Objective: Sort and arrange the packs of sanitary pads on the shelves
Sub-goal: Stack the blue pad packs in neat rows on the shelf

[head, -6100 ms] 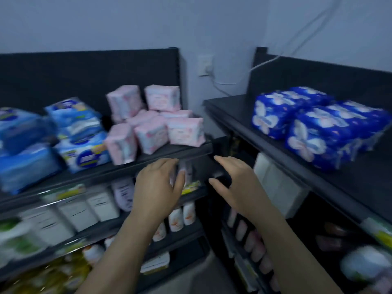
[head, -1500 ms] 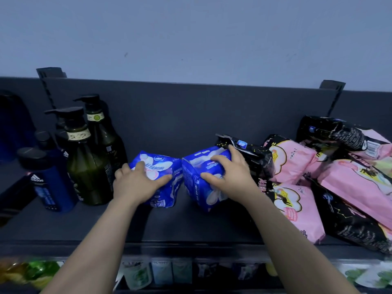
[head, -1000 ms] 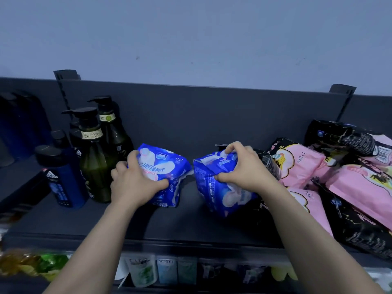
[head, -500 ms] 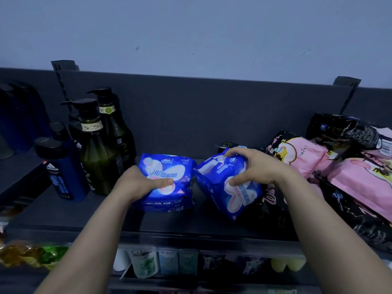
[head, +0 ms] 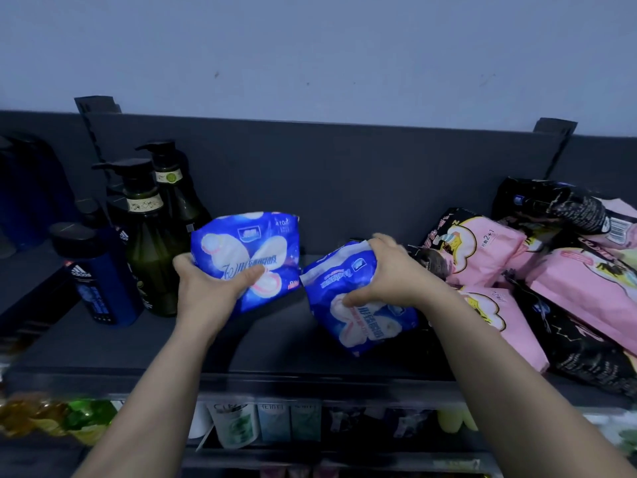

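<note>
- Reaching over the front lip of the dark shelf (head: 103, 350), two bare forearms extend toward a pair of blue sanitary-pad packs.
- Left hand (head: 210, 288) grips the left blue pack (head: 255, 243) from below, thumb across its printed face. It is held raised and nearly upright.
- Right hand (head: 389, 274) clutches the right blue pack (head: 358, 319) from above, fingers curled over its top. The pack tilts, its long axis leaning toward the camera.
- Inner edges of the packs almost meet, and bare shelf lies directly beneath them, likely where both get set down side by side.
- Behind, green pump bottles (head: 151, 243) stand left and pink packs (head: 482, 250) pile right.
</note>
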A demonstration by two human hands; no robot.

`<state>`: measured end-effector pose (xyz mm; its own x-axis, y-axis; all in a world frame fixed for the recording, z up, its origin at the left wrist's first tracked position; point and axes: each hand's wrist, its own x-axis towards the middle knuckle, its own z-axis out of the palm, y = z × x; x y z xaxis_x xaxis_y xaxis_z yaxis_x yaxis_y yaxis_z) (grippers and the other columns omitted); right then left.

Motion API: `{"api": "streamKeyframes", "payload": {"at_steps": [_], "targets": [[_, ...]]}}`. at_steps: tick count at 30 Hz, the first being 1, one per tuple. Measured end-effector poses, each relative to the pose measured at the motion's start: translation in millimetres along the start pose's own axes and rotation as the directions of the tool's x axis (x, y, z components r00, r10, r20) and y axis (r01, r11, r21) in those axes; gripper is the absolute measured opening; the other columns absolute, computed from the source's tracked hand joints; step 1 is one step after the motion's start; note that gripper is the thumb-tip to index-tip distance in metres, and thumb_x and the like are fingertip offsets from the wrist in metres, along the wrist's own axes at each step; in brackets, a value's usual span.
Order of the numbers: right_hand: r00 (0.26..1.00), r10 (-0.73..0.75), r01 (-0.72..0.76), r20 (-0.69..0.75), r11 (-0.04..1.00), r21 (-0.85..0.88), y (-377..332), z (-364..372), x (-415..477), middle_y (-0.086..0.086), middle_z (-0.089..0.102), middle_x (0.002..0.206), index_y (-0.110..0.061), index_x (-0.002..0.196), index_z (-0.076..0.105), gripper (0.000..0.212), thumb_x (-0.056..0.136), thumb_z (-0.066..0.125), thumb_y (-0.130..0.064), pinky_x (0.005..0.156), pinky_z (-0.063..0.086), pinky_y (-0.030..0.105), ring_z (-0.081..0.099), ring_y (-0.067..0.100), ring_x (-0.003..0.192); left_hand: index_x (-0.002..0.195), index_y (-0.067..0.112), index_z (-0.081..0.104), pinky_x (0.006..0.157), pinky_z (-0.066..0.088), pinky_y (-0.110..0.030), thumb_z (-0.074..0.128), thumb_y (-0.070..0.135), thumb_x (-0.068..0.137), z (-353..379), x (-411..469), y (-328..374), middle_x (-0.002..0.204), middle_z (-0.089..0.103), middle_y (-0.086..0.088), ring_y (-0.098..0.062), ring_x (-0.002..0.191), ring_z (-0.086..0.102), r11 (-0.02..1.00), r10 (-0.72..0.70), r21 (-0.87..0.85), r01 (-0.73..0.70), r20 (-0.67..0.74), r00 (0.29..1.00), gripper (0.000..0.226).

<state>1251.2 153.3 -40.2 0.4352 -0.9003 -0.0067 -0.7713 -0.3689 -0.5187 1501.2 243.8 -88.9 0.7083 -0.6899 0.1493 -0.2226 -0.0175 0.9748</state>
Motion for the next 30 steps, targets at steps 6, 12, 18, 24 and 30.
{"api": "streamKeyframes", "payload": {"at_steps": [6,12,18,24,30], "targets": [[0.988,-0.114,0.138,-0.107,0.954,0.266,-20.3,-24.1,-21.6,0.006,0.066,0.093,-0.023,0.091,0.057,0.029,0.075,0.081,-0.024,0.066,0.05,0.015,0.063,0.019,0.077,0.138,0.026,0.025,0.1,0.042,-0.03,0.089,0.027,0.066,-3.0,5.5,10.8,0.137,0.045,0.005,-0.013,0.119,0.051,0.979,0.198,-0.047,-0.2,-0.044,0.979,0.096],[0.949,-0.051,0.165,-0.31,0.921,0.352,-24.3,-62.4,-26.0,-0.017,0.069,0.09,-0.031,0.099,0.058,0.045,0.066,0.086,-0.039,0.073,0.054,0.024,0.064,-0.004,0.08,0.143,0.025,0.025,0.109,0.04,-0.031,0.087,0.026,0.069,13.6,12.4,40.3,0.144,0.042,0.003,-0.009,0.127,0.047,0.937,0.29,-0.166,-0.309,-0.127,0.949,0.097],[0.843,0.166,0.141,-0.512,0.85,0.508,-1.8,-101.5,-46.6,-0.012,0.064,0.108,-0.021,0.124,0.043,0.077,0.064,0.089,-0.038,0.079,0.056,0.032,0.067,0.005,0.09,0.143,0.024,0.025,0.103,0.04,-0.019,0.086,0.024,0.071,62.4,9.1,80.8,0.143,0.042,0.006,-0.005,0.124,0.048,0.896,0.352,-0.271,-0.353,-0.055,0.934,0.094],[0.776,0.223,0.106,-0.59,0.876,0.471,36.7,-134.8,-90.6,-0.013,0.072,0.094,-0.024,0.109,0.059,0.053,0.065,0.089,-0.028,0.073,0.057,0.031,0.069,0.003,0.079,0.143,0.027,0.025,0.108,0.04,-0.032,0.086,0.033,0.069,127.9,-20.7,101.3,0.144,0.041,0.005,-0.01,0.126,0.048,0.881,0.377,-0.342,-0.328,0.087,0.922,0.096],[0.728,0.266,0.058,-0.632,0.894,0.444,89.9,-176.1,-158.6,-0.011,0.074,0.085,-0.027,0.096,0.068,0.032,0.07,0.086,-0.024,0.069,0.057,0.031,0.071,0.008,0.075,0.142,0.032,0.025,0.107,0.043,-0.04,0.085,0.041,0.064,207.7,-73.1,130.9,0.142,0.043,0.006,-0.011,0.125,0.05,0.855,0.416,-0.427,-0.295,0.225,0.881,0.098]]}}
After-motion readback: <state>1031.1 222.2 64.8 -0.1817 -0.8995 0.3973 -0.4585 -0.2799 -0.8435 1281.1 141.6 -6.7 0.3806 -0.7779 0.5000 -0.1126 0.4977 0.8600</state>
